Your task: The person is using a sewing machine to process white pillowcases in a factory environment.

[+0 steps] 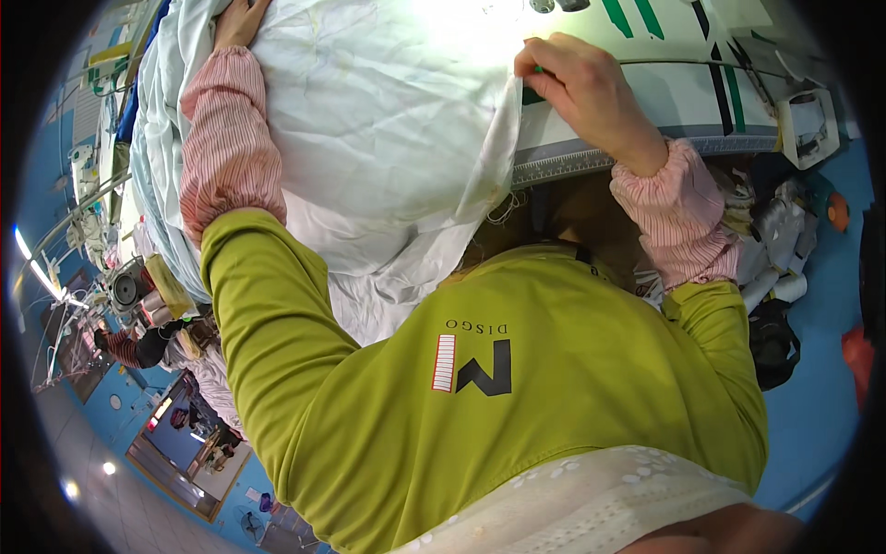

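The white cloth (397, 120) spreads at twelve o'clock, its visible length running toward six, the nearer right hand (591, 90) pinching its free edge at one, the left hand (242, 22) at eleven, cropped, its grip impossible to tell.

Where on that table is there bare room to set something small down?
The barest patch looks like the white tabletop between the right hand, the black strip and the ruler edge. Leftward it's crowded: white cloth spreads across to the left hand. Beyond the right end, white spools are heaped.
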Demonstrator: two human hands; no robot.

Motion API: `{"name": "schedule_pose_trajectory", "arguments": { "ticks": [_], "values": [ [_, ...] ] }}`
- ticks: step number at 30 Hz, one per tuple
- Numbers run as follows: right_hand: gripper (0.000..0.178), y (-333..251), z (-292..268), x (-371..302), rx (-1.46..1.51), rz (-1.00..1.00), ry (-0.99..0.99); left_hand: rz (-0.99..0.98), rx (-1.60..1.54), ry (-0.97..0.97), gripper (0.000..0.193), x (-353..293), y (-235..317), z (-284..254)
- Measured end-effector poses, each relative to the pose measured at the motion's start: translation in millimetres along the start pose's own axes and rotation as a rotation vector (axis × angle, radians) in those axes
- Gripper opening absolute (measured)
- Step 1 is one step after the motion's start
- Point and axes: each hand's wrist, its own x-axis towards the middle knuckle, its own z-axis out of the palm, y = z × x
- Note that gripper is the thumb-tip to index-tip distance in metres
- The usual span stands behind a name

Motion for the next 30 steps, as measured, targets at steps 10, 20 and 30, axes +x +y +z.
{"name": "schedule_pose_trajectory", "arguments": {
  "ticks": [10, 20, 30],
  "values": [
    [0.012, 21, 6, 24, -0.131, 0.014, 0.037, 0.027, 0.430, 0.330, 0.053, 38, -3, 4],
    [0.022, -63, 88, -158, 0.849, 0.917, -0.153, 0.283, -0.062, 0.085, 0.045, -118, 84, -18],
    [0.036, -83, 158, -190, 0.881, 0.990, -0.237, -0.057, -0.326, 0.048, 0.027, -498, 173, 108]
  ]
}}
